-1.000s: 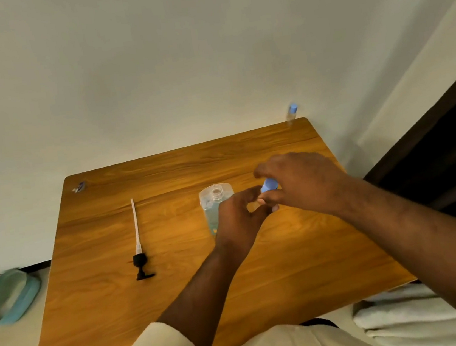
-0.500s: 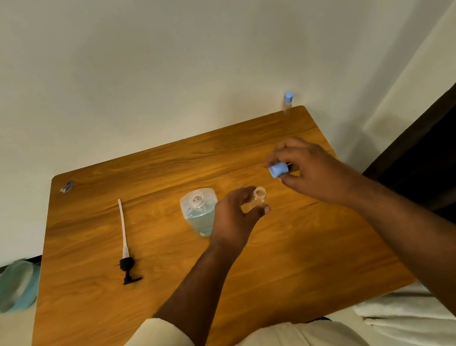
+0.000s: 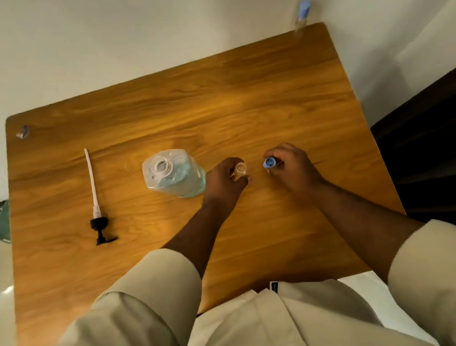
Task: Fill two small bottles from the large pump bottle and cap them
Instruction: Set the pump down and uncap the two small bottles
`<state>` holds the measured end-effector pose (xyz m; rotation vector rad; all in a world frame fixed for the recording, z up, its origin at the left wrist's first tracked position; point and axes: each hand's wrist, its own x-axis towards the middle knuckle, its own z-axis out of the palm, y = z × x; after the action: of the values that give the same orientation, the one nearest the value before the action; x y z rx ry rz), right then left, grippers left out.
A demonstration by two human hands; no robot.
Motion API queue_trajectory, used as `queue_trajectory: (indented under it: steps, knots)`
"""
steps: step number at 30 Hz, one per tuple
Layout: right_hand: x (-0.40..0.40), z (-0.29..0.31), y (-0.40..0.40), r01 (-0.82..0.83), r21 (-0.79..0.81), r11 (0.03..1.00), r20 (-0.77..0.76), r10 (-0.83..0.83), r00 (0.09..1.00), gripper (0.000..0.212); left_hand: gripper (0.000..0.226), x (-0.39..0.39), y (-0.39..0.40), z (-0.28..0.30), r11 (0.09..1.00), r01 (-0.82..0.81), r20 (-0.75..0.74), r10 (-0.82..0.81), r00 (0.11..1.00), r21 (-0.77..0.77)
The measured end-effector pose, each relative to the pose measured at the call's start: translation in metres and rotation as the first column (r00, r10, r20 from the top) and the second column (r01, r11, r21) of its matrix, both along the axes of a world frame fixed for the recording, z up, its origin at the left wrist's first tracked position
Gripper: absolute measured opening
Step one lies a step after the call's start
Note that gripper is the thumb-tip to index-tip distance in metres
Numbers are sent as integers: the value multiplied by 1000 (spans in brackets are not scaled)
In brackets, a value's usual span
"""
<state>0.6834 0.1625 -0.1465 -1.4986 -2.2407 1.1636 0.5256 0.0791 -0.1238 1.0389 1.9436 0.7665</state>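
Head view: my left hand [image 3: 223, 183] pinches the small open bottle [image 3: 240, 169] upright on the table [image 3: 240, 99], mouth up. The large bottle [image 3: 173, 173] stands just to its left, nearer that hand, pump off. My right hand [image 3: 292, 169] pinches the blue cap [image 3: 269, 163].

Colours on my counter

My counter [image 3: 269, 96] is orange-brown wood grain; the big bottle [image 3: 175, 173] holds pale blue liquid; the cap [image 3: 269, 163] is blue, the pump head [image 3: 99, 226] black, my sleeves [image 3: 149, 291] beige.
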Motion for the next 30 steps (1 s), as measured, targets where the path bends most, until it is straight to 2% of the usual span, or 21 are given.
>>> queue_trajectory:
  steps: [3, 8, 12, 16, 19, 22, 24, 26, 30]
  knots:
    - [1, -12, -2, -61, 28, 998, 65, 59, 996, 33, 38, -1, 1, -9, 1000, 3, 2, -3, 1000, -25]
    - [1, -19, -2, -71, 63, 996, 90, 65, 994, 37, 40, 3, 2, -21, 999, -6, 13, 7, 1000, -36]
    - [5, -16, -3, -87, 19, 996, 74, 86, 994, 52, 40, 4, 5, -25, 999, -18, 52, 20, 998, -46]
    - [18, -2, -1, -57, -15, 998, 107, 58, 993, 65, 80, 3, 4, -11, 998, 18, 47, -15, 999, -62]
    - [31, 12, 8, -42, 2, 999, 127, 42, 991, 65, 94, 4, 5, 16, 999, 17, 6, -17, 1000, 44]
    - [41, 30, 27, -4, 57, 998, 133, -4, 991, 57, 90, 17, 18, 49, 983, 57, -83, -43, 996, 176]
    - [45, 44, 46, 31, 84, 996, 113, -40, 993, 52, 82, 23, 42, 64, 970, 124, -163, -91, 982, 208]
    - [47, 56, 69, 16, 114, 993, 102, -28, 994, 50, 75, 25, 76, 72, 965, 202, -246, -158, 956, 167]
    - [44, 71, 124, -37, 207, 978, 109, 15, 994, 50, 77, 22, 145, 70, 948, 312, -320, -317, 893, -67]
